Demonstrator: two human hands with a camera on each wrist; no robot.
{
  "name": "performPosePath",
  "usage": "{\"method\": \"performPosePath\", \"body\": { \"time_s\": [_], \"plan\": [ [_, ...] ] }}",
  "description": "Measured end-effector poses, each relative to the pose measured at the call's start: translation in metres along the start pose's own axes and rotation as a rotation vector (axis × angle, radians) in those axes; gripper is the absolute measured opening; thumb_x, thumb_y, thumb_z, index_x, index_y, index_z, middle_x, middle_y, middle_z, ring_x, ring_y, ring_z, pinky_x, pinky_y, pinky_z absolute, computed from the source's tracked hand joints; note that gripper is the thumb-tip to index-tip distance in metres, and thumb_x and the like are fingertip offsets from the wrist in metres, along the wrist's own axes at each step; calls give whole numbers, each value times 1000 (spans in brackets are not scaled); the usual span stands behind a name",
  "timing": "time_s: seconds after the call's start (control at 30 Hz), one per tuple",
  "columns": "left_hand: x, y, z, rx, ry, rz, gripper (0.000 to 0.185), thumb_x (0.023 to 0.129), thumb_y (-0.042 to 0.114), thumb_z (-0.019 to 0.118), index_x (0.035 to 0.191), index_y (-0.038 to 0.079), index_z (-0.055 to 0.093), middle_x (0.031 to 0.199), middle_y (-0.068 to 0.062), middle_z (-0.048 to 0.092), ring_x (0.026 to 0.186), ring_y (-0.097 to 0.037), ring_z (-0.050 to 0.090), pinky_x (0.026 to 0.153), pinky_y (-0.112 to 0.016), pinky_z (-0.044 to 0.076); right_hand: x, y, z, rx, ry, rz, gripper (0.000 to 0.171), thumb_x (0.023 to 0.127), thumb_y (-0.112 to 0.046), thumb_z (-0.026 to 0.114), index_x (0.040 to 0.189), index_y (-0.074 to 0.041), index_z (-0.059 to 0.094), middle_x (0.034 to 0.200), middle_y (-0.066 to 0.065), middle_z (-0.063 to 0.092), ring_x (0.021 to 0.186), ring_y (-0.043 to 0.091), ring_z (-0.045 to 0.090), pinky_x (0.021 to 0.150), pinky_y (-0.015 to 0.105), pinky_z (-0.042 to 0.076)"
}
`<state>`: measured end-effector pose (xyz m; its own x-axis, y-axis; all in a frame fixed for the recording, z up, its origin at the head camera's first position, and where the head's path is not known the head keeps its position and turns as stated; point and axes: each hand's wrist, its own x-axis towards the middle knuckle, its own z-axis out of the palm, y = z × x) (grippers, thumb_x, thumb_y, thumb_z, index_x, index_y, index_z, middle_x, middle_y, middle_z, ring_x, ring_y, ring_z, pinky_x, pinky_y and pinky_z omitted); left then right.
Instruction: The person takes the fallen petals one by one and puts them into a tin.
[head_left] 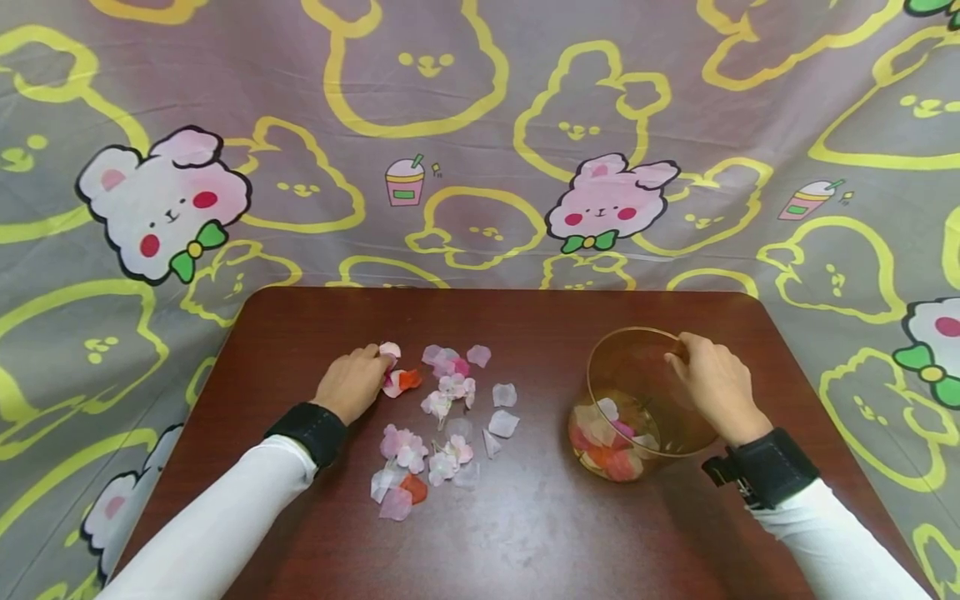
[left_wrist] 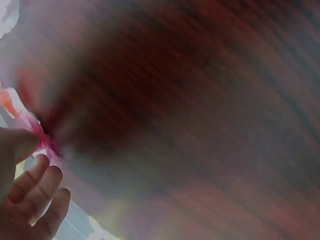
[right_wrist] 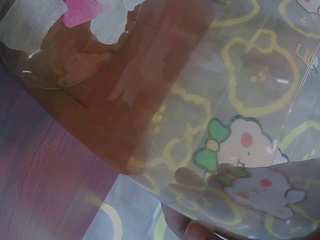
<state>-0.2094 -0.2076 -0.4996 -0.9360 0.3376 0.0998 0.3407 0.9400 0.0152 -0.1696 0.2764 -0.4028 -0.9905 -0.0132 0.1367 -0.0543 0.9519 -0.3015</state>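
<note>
White sleeves with black wrist straps reach in from the bottom of the head view onto a dark red-brown tabletop [head_left: 525, 533]. Using the clear amber cup [head_left: 637, 400] as the landmark: it stands tilted toward the camera on the tabletop's right half, with white, pink and red petals gathered in its bottom. The right hand [head_left: 716, 385] sits on the cup's far right side, fingers curled over the rim and gripping it. Well to the left of the cup lies a loose scatter of petals [head_left: 442, 417], pale pink, white and a few orange-red, spread flat on the wood. At the far-left edge of that scatter, farthest from the cup, the left hand [head_left: 354, 383] rests on the tabletop with its fingertips curled together on a pink and orange petal [head_left: 401, 382]. Behind the tabletop, beyond the cup, hangs a grey cloth [head_left: 480, 125] printed with yellow outlines and pink rabbits. From the left wrist view, mostly blurred wood grain fills the picture; at the lower left the left hand's fingers [left_wrist: 35, 192] are bent and the thumb presses a pink petal [left_wrist: 37, 132] against them, so the hand pinches it. From the right wrist view, the cup's clear wall [right_wrist: 210, 125] fills the frame, the printed cloth showing through it, petals [right_wrist: 80, 12] lying against its base at the upper left, and a fingertip [right_wrist: 192, 227] of the right hand pressing the wall at the bottom edge.
</note>
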Motion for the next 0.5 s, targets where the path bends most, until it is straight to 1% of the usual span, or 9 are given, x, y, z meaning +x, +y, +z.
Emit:
{"method": "performPosePath", "body": {
  "time_s": [0.13, 0.23, 0.37, 0.43, 0.5],
  "plan": [
    [0, -3, 1, 2, 26, 0, 12, 89, 5, 73, 101, 4, 74, 86, -16, 67, 76, -32, 64, 71, -45, 58, 0, 0, 1, 4, 2, -6, 15, 97, -18, 66, 92, -4, 64, 73, 14, 66, 60, 28, 59, 48, 37, 38],
    [0, -6, -3, -12, 47, -9, 10, 88, 5, 74, 98, 3, 74, 82, -14, 67, 75, -32, 65, 68, -46, 58, 0, -1, 0, 5, 3, -8, 15, 97, -17, 66, 93, -3, 65, 73, 13, 65, 59, 27, 58, 47, 36, 37],
    [1, -10, -14, -54, 92, -5, 8, 88, 7, 74, 94, 3, 72, 79, -14, 69, 73, -31, 66, 67, -47, 57, 0, -1, 0, 6, -1, -3, 15, 97, -17, 66, 95, -3, 65, 74, 14, 66, 60, 27, 58, 47, 36, 37],
    [3, -11, -21, -91, 103, -9, 4, 89, 7, 72, 90, 4, 70, 77, -13, 69, 69, -29, 65, 65, -46, 56, 0, -1, 0, 7, -5, 1, 15, 97, -18, 66, 95, -3, 65, 74, 14, 66, 60, 27, 58, 48, 36, 38],
    [6, -11, -29, -130, 112, -17, 3, 90, 7, 70, 90, 4, 69, 79, -12, 71, 67, -27, 63, 64, -46, 54, 0, 0, 0, 9, -7, 2, 15, 97, -18, 66, 96, -3, 66, 75, 14, 66, 61, 27, 58, 48, 36, 38]
  ]
}}
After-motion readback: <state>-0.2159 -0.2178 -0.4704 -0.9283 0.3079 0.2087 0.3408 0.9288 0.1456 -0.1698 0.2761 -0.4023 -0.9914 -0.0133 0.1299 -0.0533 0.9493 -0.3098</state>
